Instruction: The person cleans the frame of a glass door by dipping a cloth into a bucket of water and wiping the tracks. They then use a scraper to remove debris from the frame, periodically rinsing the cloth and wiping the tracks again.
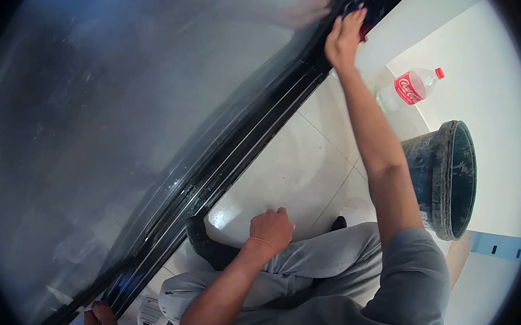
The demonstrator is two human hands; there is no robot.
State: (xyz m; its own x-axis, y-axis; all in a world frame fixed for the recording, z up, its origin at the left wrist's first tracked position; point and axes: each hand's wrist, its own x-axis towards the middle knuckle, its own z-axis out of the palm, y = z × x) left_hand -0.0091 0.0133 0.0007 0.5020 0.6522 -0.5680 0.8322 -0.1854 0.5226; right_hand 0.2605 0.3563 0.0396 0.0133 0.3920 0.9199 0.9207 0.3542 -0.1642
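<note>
My right hand (345, 40) reaches up to the top of a black frame (258, 108), fingers pressed on a dark cloth (374, 10) with a bit of red at its edge. The frame runs diagonally along a large, hazy glass pane (114, 92), which mirrors the hand faintly. Over my bent legs, near the knee, my left hand (272, 228) hangs with curled fingers and an orange band at its wrist. Nothing shows in it, though its palm is turned away.
A dark, stained bucket (438, 175) stands on the right. Behind it lies a Coca-Cola bottle (411, 87) on the tiles. Another person's hand (102, 315) touches the frame's lower end, beside a white container (149, 313). A black shoe (203, 243) rests against the frame.
</note>
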